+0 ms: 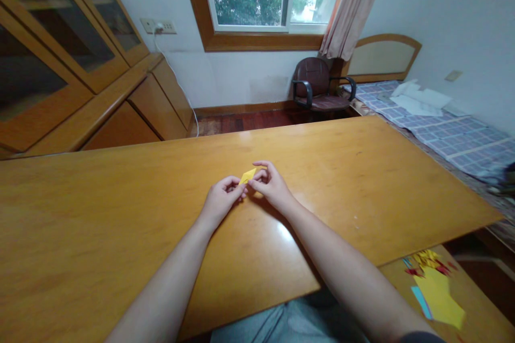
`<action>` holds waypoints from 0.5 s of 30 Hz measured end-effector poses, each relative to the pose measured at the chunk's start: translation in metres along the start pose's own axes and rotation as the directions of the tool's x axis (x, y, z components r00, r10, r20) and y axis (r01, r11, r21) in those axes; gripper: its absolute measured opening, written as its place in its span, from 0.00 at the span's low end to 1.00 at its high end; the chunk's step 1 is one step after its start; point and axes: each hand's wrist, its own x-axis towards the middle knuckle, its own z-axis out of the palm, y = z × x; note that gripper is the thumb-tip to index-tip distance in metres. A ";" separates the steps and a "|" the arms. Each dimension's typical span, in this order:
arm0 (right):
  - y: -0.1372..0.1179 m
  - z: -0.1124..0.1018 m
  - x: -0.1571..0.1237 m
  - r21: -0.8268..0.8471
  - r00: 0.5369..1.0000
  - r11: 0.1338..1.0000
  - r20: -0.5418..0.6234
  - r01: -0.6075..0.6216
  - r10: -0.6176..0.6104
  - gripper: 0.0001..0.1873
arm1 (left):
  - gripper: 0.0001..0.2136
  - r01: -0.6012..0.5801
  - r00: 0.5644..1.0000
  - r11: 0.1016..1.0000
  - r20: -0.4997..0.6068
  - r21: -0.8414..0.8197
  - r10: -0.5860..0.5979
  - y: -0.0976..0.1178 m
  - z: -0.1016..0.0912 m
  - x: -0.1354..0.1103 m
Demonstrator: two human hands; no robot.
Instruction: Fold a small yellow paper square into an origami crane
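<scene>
L hand [220, 199] + R hand [274, 186] both pinching folded yellow paper [248, 175], over wood table [120, 214].

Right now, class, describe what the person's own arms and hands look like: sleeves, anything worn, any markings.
The left forearm and right forearm are bare. A dark sleeve edge seems to start near the right elbow. The left hand and right hand wear no ring, watch or glove; no markings show.
</scene>
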 end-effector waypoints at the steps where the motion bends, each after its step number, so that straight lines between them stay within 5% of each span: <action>1: 0.000 0.000 0.000 -0.003 1.000 1.000 0.002 0.001 -0.001 0.27 | 0.12 0.001 1.000 1.000 -0.007 0.001 -0.001 0.000 0.000 0.000; 15: 0.000 0.001 0.002 0.040 0.995 0.998 -0.085 -0.049 0.052 0.28 | 0.14 0.089 0.995 0.988 -0.032 -0.124 -0.094 0.004 0.003 -0.001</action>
